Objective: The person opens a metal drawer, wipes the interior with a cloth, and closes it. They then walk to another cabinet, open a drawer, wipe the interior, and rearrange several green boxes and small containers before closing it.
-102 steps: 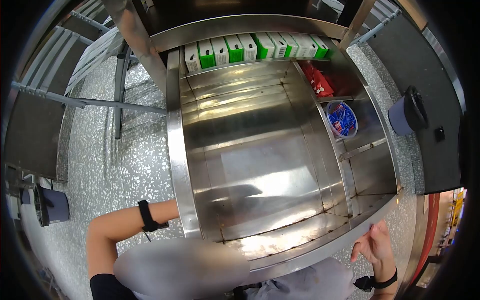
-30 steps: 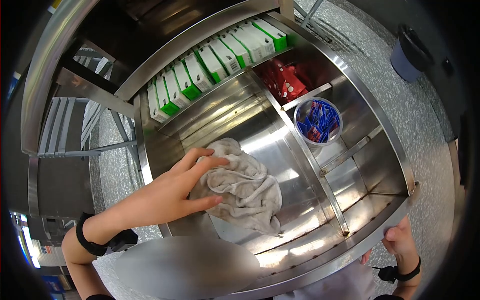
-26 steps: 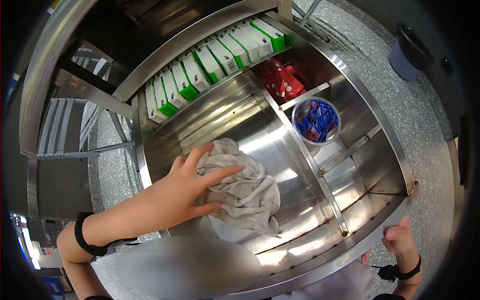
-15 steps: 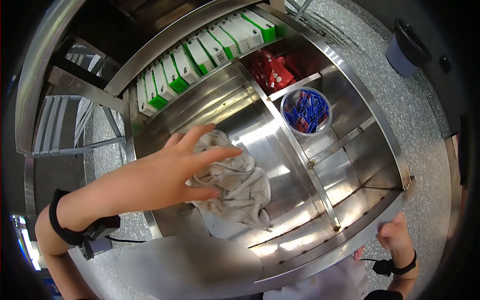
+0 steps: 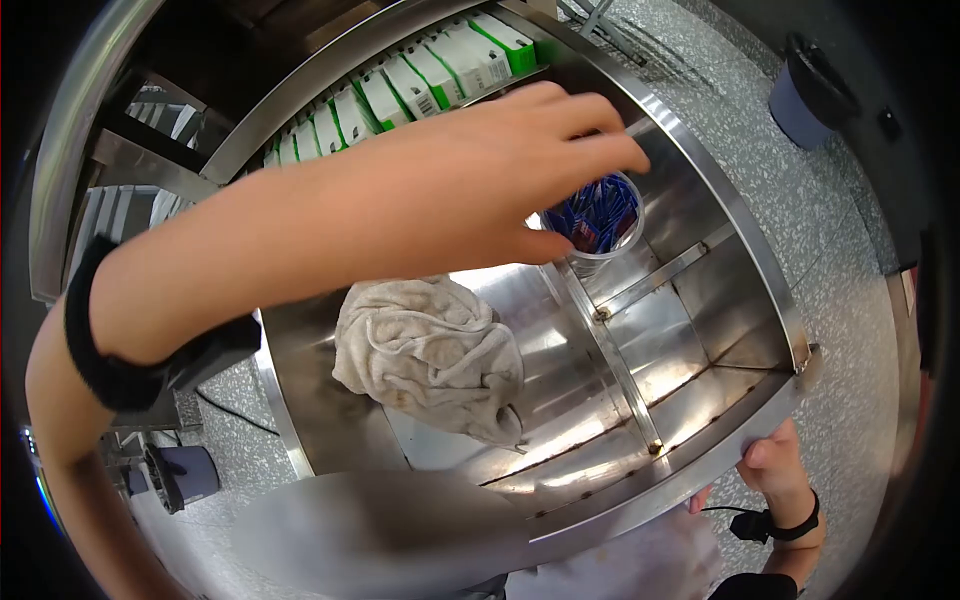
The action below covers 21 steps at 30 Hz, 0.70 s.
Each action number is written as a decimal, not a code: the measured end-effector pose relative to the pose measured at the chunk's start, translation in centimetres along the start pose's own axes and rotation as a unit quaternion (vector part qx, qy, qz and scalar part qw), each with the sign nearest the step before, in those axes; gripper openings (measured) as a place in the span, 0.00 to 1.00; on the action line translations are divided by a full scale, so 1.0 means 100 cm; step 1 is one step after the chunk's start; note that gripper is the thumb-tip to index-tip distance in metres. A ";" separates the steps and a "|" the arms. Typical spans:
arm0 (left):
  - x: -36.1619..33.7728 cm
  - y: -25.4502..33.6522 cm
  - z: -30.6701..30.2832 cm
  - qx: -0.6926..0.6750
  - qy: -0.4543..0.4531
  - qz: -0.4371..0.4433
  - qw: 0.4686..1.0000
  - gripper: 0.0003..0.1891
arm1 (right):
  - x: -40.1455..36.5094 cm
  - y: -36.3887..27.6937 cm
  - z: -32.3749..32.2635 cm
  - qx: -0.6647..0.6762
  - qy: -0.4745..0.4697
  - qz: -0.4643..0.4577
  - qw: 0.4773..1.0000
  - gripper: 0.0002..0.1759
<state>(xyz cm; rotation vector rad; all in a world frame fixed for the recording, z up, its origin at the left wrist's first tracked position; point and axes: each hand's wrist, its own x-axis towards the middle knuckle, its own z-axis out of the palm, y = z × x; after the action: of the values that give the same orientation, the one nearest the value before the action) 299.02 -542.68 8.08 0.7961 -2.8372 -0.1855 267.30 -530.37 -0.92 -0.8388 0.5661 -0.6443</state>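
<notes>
My left hand (image 5: 545, 165) reaches across the metal drawer (image 5: 395, 440), thumb and fingers spread over a clear round tub (image 5: 598, 262). Blue sachets with some red (image 5: 595, 215) fill the tub, and its far side is partly hidden by my fingers. My right hand (image 5: 775, 462) has its fingers closed round the drawer's front edge. A crumpled greyish-white cloth (image 5: 430, 355) lies in the wide compartment below my left forearm.
A row of white and green packs (image 5: 440, 75) lines the drawer's back. Thin metal dividers (image 5: 660, 280) split the right side into compartments. Dark-lined bins stand on the speckled floor, one at the right (image 5: 800, 105) and one at lower left (image 5: 185, 475).
My left hand has left the cloth and moved up and right to the tub, its arm now covering the red packets. My right hand stays at the drawer's edge.
</notes>
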 end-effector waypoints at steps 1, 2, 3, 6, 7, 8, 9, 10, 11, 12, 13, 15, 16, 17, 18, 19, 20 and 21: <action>0.005 -0.002 0.005 -0.019 -0.023 0.009 1.000 0.27 | 0.000 0.000 0.000 0.007 0.003 0.005 1.000 0.32; 0.008 -0.004 0.010 -0.007 -0.045 -0.004 0.999 0.29 | 0.000 -0.001 -0.001 0.014 0.007 0.009 1.000 0.32; 0.012 -0.004 0.013 0.004 -0.069 -0.017 0.997 0.30 | 0.000 -0.002 0.004 0.029 0.027 0.019 0.999 0.33; 0.021 -0.006 0.015 -0.015 -0.127 -0.056 0.990 0.31 | -0.002 -0.005 0.009 0.036 0.064 0.038 0.997 0.35; 0.022 -0.007 0.013 -0.017 -0.133 -0.063 0.989 0.31 | -0.002 -0.007 0.010 0.036 0.071 0.043 0.996 0.36; 0.023 -0.007 0.011 -0.019 -0.140 -0.069 0.988 0.30 | -0.001 -0.008 0.012 0.036 0.077 0.049 0.995 0.37; 0.022 -0.009 0.013 -0.049 -0.118 -0.084 0.988 0.30 | -0.001 -0.010 0.013 0.041 0.084 0.057 0.994 0.38; 0.021 -0.012 0.014 -0.080 -0.097 -0.098 0.987 0.29 | -0.002 -0.010 0.011 0.039 0.076 0.054 0.995 0.37; 0.020 -0.015 0.015 -0.111 -0.075 -0.112 0.985 0.29 | -0.002 -0.009 0.009 0.037 0.068 0.051 0.996 0.37; 0.019 -0.017 0.013 -0.166 -0.059 -0.135 0.975 0.29 | -0.005 -0.007 0.003 0.030 0.046 0.038 0.998 0.36; 0.016 -0.020 0.008 -0.221 -0.044 -0.158 0.961 0.29 | -0.007 -0.006 0.002 0.028 0.038 0.033 0.998 0.35; 0.011 -0.025 0.004 -0.308 -0.021 -0.180 0.934 0.28 | -0.008 -0.007 0.002 0.031 0.033 0.030 0.999 0.34; 0.008 -0.027 0.004 -0.342 -0.021 -0.196 0.919 0.27 | -0.008 -0.008 0.002 0.036 0.032 0.029 0.998 0.33; 0.005 -0.029 0.003 -0.375 -0.020 -0.213 0.902 0.26 | -0.008 -0.008 0.002 0.041 0.031 0.029 0.998 0.33; 0.003 -0.030 0.002 -0.408 -0.021 -0.229 0.884 0.25 | -0.008 -0.008 0.002 0.049 0.026 0.027 0.998 0.32; 0.001 -0.029 0.002 -0.419 -0.024 -0.241 0.875 0.24 | -0.009 -0.008 0.002 0.053 0.023 0.026 0.998 0.32; -0.001 -0.028 0.003 -0.438 -0.017 -0.258 0.861 0.24 | -0.010 -0.007 0.001 0.056 0.019 0.026 0.998 0.31; -0.003 -0.026 0.004 -0.458 -0.010 -0.274 0.845 0.24 | -0.010 -0.006 0.000 0.056 0.019 0.026 0.998 0.31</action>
<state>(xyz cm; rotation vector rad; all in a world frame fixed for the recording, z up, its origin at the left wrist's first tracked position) 300.49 -544.68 7.20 1.2608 -2.0029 -1.4719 266.48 -529.98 -0.18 -0.7062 0.5791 -0.6400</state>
